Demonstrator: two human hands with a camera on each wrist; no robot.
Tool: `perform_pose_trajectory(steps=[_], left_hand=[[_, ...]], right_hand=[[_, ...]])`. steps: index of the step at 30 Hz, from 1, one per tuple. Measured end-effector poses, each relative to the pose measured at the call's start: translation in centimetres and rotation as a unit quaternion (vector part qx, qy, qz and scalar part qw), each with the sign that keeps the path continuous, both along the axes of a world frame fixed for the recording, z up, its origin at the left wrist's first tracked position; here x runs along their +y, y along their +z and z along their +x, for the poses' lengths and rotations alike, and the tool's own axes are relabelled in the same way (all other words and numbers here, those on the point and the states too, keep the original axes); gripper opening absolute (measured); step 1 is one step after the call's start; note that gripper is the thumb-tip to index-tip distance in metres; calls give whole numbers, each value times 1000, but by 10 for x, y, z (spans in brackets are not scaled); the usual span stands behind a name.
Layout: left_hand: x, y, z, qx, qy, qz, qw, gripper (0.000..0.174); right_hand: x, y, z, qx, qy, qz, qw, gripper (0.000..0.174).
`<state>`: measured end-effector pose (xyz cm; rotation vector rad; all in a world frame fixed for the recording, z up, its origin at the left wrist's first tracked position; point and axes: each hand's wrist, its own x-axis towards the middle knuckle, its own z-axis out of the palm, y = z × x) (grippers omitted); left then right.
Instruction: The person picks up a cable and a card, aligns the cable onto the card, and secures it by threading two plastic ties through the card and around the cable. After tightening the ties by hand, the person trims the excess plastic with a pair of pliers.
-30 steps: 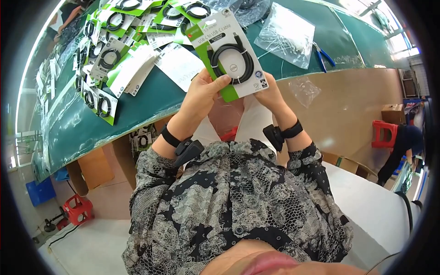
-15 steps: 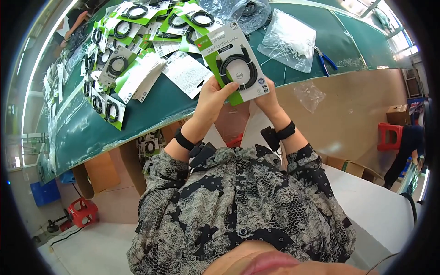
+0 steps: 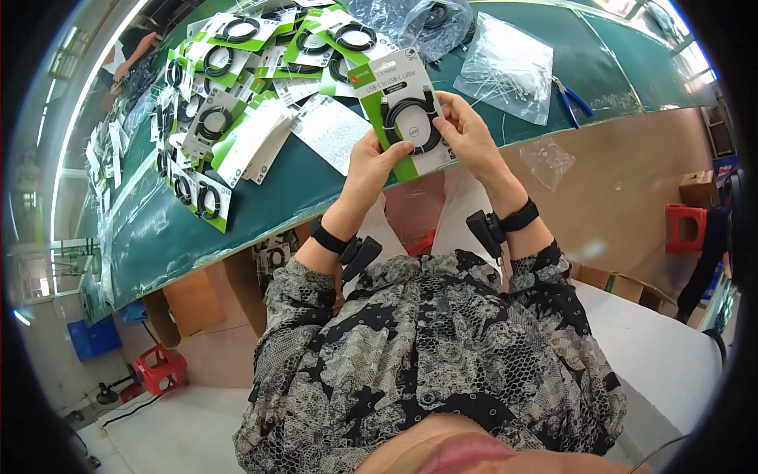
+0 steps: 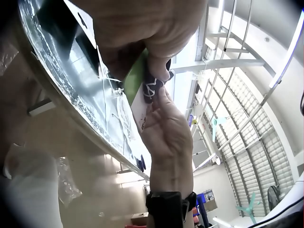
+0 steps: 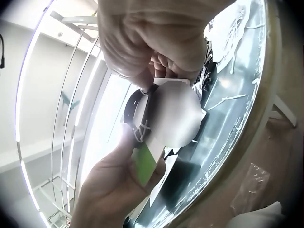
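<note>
A person in a black-and-cream patterned shirt (image 3: 430, 340) with a buttoned front, a black strap and a boxy black device on each wrist, holds a flat, glossy packaged cable (image 3: 408, 114) in two bare hands. The card, white and green and lettered "USB-C to USB-C cable," tilts above the near edge of the surface. The left hand (image 3: 370, 167) grips its lower left corner, thumb pressed on the front; the right hand (image 3: 471, 146) pinches the right edge, thumb against the round, smooth black coil. The fingers of both hands are curled around the card.

Beyond, on the smooth green surface (image 3: 260, 213) with its shiny, scuffed near edge, lie a fanned stack of stiff white-and-green cards (image 3: 254, 144) and, beside it, a flat printed white card (image 3: 328, 133). A heap of carded black cables (image 3: 237, 59) spreads toward the far left edge. To the right, a clear plastic bag of thin white strips (image 3: 507, 67) lies near blue-handled pliers (image 3: 570, 103). A crumpled translucent bag (image 3: 414, 24) sits near the far edge. Farther right, a red plastic stool (image 3: 684, 228) stands by a cardboard box (image 3: 699, 189).
</note>
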<state>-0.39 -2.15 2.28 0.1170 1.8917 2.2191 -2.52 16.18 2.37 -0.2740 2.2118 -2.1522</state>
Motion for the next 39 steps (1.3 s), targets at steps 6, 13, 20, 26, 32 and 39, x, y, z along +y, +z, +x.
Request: perform_pose_trajectory(steps=[6, 13, 20, 26, 32, 39], left_hand=[[-6, -8, -10, 51, 30, -58, 997, 28], [-1, 4, -5, 153, 10, -230, 961, 29], [-5, 2, -4, 179, 14, -217, 960, 27], [-12, 2, -5, 91, -17, -159, 983, 24], [-26, 5, -18, 73, 9, -71, 995, 24], [-55, 13, -35, -136, -63, 94, 984, 30]], right_hand=[[-3, 17, 1, 148, -82, 140, 976, 38], [-42, 49, -9, 261, -111, 378, 881, 22], [-51, 45, -10, 175, -43, 142, 973, 21], [-42, 47, -21, 72, 50, 113, 990, 30], [-8, 59, -26, 234, -151, 144, 950, 36], [27, -26, -32, 299, -140, 319, 888, 29]])
